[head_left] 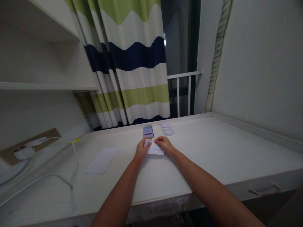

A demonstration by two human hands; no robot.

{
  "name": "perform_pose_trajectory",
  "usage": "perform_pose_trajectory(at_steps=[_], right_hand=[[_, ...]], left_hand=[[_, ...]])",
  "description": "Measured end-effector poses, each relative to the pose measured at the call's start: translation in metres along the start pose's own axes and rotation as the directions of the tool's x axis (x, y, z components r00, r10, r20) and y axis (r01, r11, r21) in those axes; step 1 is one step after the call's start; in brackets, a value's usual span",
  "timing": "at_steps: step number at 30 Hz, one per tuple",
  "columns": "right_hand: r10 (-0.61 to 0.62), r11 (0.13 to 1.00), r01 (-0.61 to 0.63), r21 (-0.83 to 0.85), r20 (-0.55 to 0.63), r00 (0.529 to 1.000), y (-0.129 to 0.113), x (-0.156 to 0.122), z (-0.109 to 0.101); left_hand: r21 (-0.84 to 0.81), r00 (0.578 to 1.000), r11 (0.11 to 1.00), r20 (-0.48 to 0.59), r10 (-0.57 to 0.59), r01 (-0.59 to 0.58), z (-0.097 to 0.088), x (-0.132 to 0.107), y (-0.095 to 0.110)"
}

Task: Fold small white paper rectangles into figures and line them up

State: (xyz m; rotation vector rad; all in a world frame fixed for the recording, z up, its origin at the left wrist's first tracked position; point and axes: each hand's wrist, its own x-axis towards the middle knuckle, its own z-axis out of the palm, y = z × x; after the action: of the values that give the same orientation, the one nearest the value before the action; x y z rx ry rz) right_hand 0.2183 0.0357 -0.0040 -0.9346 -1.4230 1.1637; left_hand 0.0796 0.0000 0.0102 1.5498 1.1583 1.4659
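Note:
Both my arms reach out over a white desk (pixel 201 157). My left hand (pixel 142 147) and my right hand (pixel 164 144) press on a small white sheet of paper (pixel 155 150) lying flat between them. Fingers of both hands are bent and pinch the paper's upper edge, where a fold seems to lie. Just behind the paper lies a phone (pixel 148 131) with its screen lit. To the right of the phone sits a small heap of white folded paper pieces (pixel 167 128).
Another white sheet (pixel 102 160) lies flat to the left. White cables (pixel 47 179) run from a wall socket panel (pixel 26 148) across the left part of the desk. A striped curtain (pixel 134 69) and a white railing (pixel 183 91) stand behind; shelves (pixel 42 85) hang at left.

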Motion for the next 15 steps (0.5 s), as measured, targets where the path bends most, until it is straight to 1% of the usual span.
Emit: perform_pose_trajectory(at_steps=[3, 7, 9, 11, 15], right_hand=[[-0.023, 1.000, 0.023, -0.018, -0.011, 1.000, 0.0004, -0.0003, -0.0005], [-0.055, 0.997, 0.053, -0.064, -0.020, 0.998, -0.0008, -0.0012, -0.0031], [-0.066, 0.994, 0.064, -0.094, -0.020, 0.998, -0.0012, -0.0011, -0.0044], [-0.076, 0.991, 0.073, -0.112, -0.025, 0.997, -0.0010, -0.0009, -0.0049], [-0.099, 0.988, 0.097, -0.117, -0.013, 0.995, 0.0008, -0.0009, -0.0036]], left_hand=[[0.005, 0.999, 1.000, 0.040, 0.001, -0.001, 0.0003, 0.0003, -0.0006], [-0.041, 0.993, 0.999, 0.118, 0.005, 0.000, 0.0011, 0.0008, -0.0020], [-0.056, 0.989, 0.998, 0.148, -0.012, 0.020, 0.0013, 0.0010, -0.0017], [-0.049, 0.987, 0.998, 0.156, -0.030, 0.038, 0.0013, 0.0014, -0.0013], [-0.031, 0.992, 0.999, 0.116, -0.039, 0.043, 0.0014, 0.0031, -0.0023]])
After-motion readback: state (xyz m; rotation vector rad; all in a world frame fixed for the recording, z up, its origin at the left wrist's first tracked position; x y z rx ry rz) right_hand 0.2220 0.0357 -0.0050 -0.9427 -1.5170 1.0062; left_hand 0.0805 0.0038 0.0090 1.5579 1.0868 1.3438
